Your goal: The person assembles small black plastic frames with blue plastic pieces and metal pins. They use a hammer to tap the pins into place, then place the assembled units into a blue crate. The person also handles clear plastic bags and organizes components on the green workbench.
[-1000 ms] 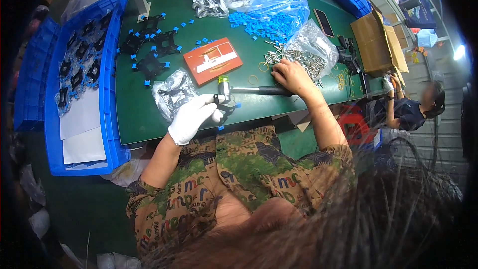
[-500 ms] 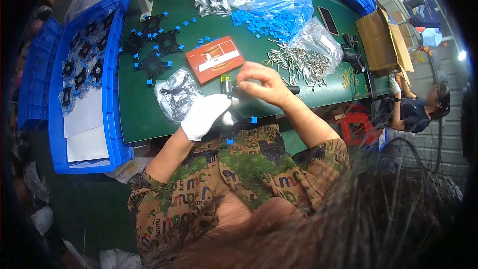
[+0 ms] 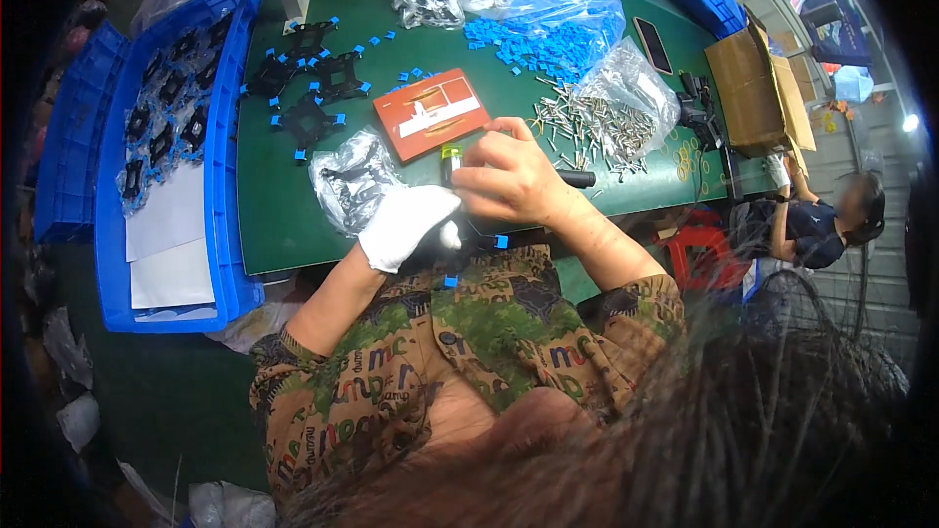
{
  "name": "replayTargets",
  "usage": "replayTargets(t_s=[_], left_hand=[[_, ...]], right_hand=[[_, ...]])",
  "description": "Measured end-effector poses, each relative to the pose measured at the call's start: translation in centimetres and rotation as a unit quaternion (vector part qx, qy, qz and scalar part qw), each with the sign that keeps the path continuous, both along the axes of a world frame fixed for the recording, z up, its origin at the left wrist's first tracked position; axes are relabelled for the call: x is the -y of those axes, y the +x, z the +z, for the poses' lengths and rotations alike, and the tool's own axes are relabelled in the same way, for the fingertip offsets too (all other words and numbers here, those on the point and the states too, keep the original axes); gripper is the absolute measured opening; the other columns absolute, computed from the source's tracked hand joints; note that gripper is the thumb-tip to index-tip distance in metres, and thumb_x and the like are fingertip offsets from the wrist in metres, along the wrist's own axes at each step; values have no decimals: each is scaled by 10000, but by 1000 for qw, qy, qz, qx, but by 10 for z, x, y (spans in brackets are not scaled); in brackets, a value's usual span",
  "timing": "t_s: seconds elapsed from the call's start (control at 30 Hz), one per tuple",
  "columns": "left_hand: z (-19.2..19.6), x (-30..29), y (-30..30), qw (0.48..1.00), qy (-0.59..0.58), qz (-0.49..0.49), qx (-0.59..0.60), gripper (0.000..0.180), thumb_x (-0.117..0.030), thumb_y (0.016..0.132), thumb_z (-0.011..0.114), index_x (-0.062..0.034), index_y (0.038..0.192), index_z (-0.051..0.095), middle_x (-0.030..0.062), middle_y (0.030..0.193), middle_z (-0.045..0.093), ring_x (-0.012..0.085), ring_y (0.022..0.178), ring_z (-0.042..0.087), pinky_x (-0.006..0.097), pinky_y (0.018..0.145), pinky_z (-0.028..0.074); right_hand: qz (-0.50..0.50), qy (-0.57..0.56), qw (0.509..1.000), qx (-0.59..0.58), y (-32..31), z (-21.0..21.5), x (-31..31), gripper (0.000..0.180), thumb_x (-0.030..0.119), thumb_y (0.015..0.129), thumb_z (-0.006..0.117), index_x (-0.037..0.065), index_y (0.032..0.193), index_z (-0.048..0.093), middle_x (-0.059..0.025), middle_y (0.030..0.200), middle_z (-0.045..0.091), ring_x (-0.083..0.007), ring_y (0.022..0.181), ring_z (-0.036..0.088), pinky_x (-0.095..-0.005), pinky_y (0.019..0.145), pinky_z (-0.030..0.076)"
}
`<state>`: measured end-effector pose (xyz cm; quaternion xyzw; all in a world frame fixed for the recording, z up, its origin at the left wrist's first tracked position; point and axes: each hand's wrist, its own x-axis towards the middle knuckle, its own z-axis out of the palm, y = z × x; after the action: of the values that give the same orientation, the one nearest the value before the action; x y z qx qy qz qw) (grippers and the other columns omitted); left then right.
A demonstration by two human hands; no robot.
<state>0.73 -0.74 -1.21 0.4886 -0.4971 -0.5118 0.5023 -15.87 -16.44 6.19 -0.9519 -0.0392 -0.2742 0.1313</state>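
Observation:
My left hand (image 3: 406, 225), in a white glove, is closed on a black bracket with blue clips (image 3: 501, 242) on its ends. The bracket hangs over the table's front edge, and much of it is hidden by the glove. My right hand (image 3: 509, 176) is bare and its fingers are bent together against the left fingertips; what they pinch is hidden. Beyond the fingers stands a small yellow-green and clear piece (image 3: 451, 154). A black rod-shaped handle (image 3: 577, 178) lies at the right wrist. An orange-brown box (image 3: 430, 115) and a plastic-wrapped bracket (image 3: 350, 181) lie just past my hands.
Several black brackets (image 3: 311, 119) lie at the left of the green table, next to a blue crate (image 3: 235, 264). Blue clips (image 3: 543, 44), metal pins (image 3: 597, 127), a phone (image 3: 652, 45) and a cardboard box (image 3: 748, 88) are to the right. A co-worker (image 3: 822, 225) sits far right.
My right fingers have bent inward and moved slightly left, closer to the left glove. The left hand still holds the bracket in about the same place.

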Motion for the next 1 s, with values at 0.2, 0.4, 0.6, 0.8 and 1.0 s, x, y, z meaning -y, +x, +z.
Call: replayTargets(t_s=[0.2, 0.4, 0.6, 0.8, 1.0], left_hand=[[16, -4, 3, 997, 75, 3, -13, 265, -217, 1025, 549, -23, 1089, 719, 57, 723, 684, 142, 664, 632, 307, 643, 505], [26, -16, 11, 997, 64, -19, 23, 305, -253, 1032, 548, -55, 1183, 723, 30, 715, 666, 128, 670, 617, 299, 649, 500], [28, -24, 11, 994, 70, -58, 59, 301, -269, 1029, 547, -73, 1170, 725, 36, 779, 675, 145, 716, 623, 299, 703, 513], [20, -28, 5, 991, 46, -58, 115, 278, -274, 1022, 549, -55, 1094, 705, 54, 782, 667, 180, 715, 625, 322, 708, 516], [29, -31, 1, 981, 90, -95, 145, 256, -259, 1021, 534, -73, 1074, 702, 42, 757, 633, 176, 684, 603, 322, 690, 509]], right_hand=[[-12, -36, 998, -40, -6, 5, -3, 300, 183, 817, 754, 160, 1105, 672, 17, 913, 614, -172, 840, 624, -473, 988, 441], [4, -22, 997, -73, -11, -16, -11, 341, 80, 855, 690, 143, 1188, 647, 1, 921, 630, -190, 860, 641, -479, 997, 448], [16, -18, 998, -60, -14, -32, -17, 298, 93, 839, 710, 144, 1128, 658, -1, 892, 618, -198, 860, 637, -466, 990, 452], [-15, 1, 999, -45, -20, -43, -34, 279, 105, 818, 738, 119, 1083, 654, -11, 886, 611, -208, 865, 634, -448, 970, 459], [7, 3, 999, -45, -23, -45, -39, 274, 98, 810, 736, 97, 1075, 667, -16, 898, 614, -212, 872, 632, -463, 972, 463]])
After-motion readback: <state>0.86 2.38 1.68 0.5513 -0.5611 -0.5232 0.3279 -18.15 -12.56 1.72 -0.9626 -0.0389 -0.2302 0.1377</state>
